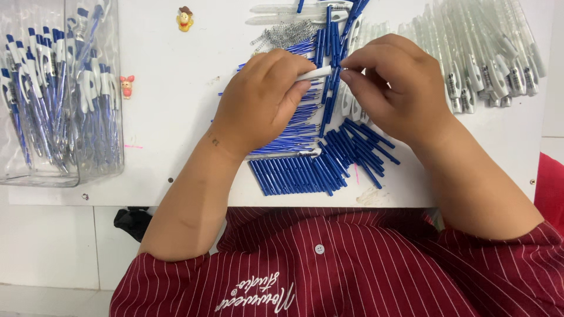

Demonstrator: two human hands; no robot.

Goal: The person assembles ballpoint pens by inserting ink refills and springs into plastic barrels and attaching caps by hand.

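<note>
White table [170, 117], pen parts spread across. White barrel [314, 73] at centre, above blue refills [294, 174]; left hand [261, 100] closed around it, right hand [390, 88] pinching at its tip. Springs [288, 32] just behind. White barrels heap [482, 53] far right. Clear bin [59, 170] of finished pens [53, 88] far left. Two small figurines [185, 19] on table.

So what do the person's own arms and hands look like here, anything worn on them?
Both hands are bare: no gloves, rings or watch show on the left hand or the right hand. The forearms are uncovered. Short sleeves of a dark red shirt with thin white pinstripes end near the elbows. A small dark mark sits at the left wrist; what it is cannot be told.
</note>
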